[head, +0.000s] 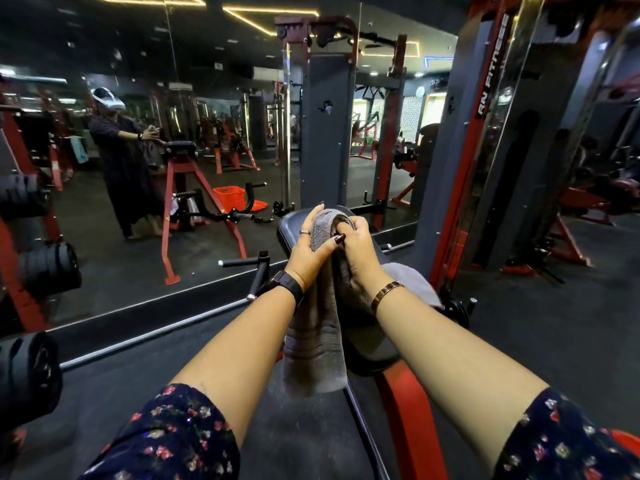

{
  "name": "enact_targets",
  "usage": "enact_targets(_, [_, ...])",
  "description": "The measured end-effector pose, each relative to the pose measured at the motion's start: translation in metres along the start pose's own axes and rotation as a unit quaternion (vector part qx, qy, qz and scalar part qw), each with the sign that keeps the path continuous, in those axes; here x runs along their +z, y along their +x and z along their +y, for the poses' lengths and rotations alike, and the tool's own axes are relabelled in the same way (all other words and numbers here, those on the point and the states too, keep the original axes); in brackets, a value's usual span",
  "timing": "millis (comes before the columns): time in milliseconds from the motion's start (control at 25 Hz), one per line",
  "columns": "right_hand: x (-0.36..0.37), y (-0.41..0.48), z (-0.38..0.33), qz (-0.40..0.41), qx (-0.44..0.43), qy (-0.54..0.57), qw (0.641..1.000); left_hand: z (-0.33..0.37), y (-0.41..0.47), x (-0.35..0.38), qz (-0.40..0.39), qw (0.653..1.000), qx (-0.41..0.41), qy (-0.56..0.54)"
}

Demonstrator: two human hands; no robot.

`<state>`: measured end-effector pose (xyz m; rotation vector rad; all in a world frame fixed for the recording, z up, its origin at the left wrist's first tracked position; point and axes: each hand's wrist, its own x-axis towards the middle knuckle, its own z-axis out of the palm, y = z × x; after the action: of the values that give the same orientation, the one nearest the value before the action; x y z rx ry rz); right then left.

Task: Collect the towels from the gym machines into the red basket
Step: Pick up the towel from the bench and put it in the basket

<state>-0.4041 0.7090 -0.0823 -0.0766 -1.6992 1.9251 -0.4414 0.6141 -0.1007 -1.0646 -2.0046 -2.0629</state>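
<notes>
A grey towel [317, 348] hangs folded from both my hands above the black padded seat [289, 225] of a red-framed gym machine. My left hand [311, 249] grips the towel's top from the left, thumb across the cloth. My right hand [356, 244] grips the same top edge from the right, fingers curled into the fold. More grey towel [412, 278] lies spread on the pad to the right of my right wrist. The red basket [231, 195] shows only as a reflection in the wall mirror, standing on the floor.
A large mirror [173, 150] fills the wall ahead and reflects me and the machine. A weight-stack tower [485, 140] with red uprights stands to the right. Black roller pads [48, 268] on a red frame sit at the left. A red machine leg [412, 410] runs below my arms.
</notes>
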Motion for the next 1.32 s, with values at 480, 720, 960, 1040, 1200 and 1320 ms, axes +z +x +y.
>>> enact_targets(480, [-0.082,-0.154,-0.058,0.119,0.098,0.140,0.978,0.059,-0.105,0.105,-0.096,0.990,-0.059,-0.085])
enact_targets(720, [-0.156,-0.194,-0.075,0.148,0.118,0.127,0.974,0.080,-0.141,0.173,-0.147,0.983,-0.077,-0.083])
enact_targets(960, [-0.215,-0.229,-0.076,0.146,0.145,0.117,0.972,0.088,-0.179,0.227,-0.156,0.982,-0.096,-0.048])
enact_targets(1040, [-0.237,-0.244,-0.075,0.131,0.156,0.117,0.972,0.092,-0.197,0.247,-0.134,0.986,-0.093,-0.045])
enact_targets(1200, [-0.272,-0.269,-0.065,0.101,0.170,0.077,0.977,0.086,-0.236,0.278,-0.079,0.990,-0.116,-0.028])
enact_targets(1320, [-0.292,-0.288,-0.052,0.066,0.189,0.067,0.977,0.081,-0.266,0.293,-0.034,0.988,-0.147,-0.035])
